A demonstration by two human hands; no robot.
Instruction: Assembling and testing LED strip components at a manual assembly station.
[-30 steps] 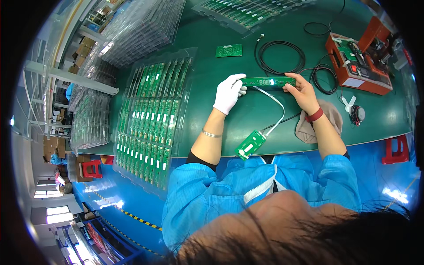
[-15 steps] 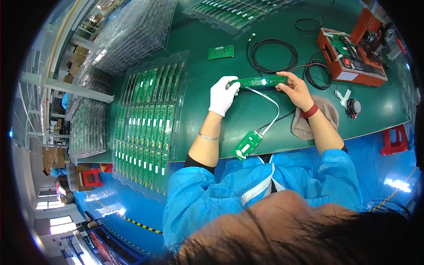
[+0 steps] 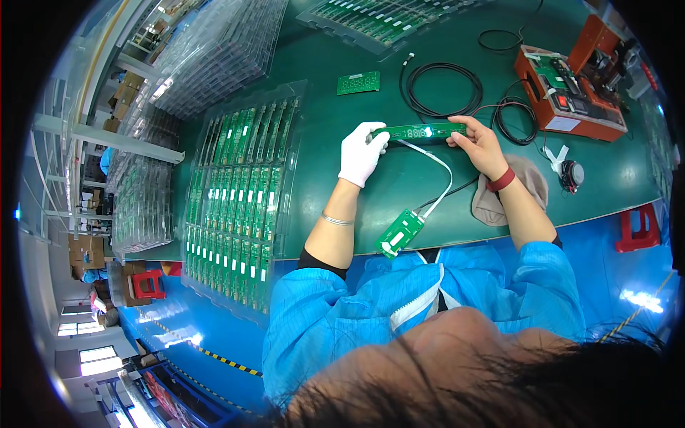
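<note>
Between my two hands, above the green tabletop, is a long narrow green circuit board (image 3: 419, 133) with a lit digit display. My left hand (image 3: 362, 152), in a white glove, is closed on its left end. The bare fingers of my right hand (image 3: 477, 146) pinch the right end. A white ribbon cable (image 3: 444, 168) hangs from the board and runs down to a smaller green circuit board (image 3: 399, 234) at the table's near edge. A grey-brown cloth (image 3: 526, 187) lies under my right wrist.
Left of my arm, a clear plastic tray (image 3: 291, 128) holds rows of narrow boards. Stacked trays (image 3: 221, 57) stand behind it. A loose green board (image 3: 358, 83), a coiled black cable (image 3: 444, 89), an orange test fixture (image 3: 571, 93) and a small round speaker-like part (image 3: 571, 173) lie across the table.
Both hands keep their hold on the long board and have hardly moved. The view has shifted very slightly.
</note>
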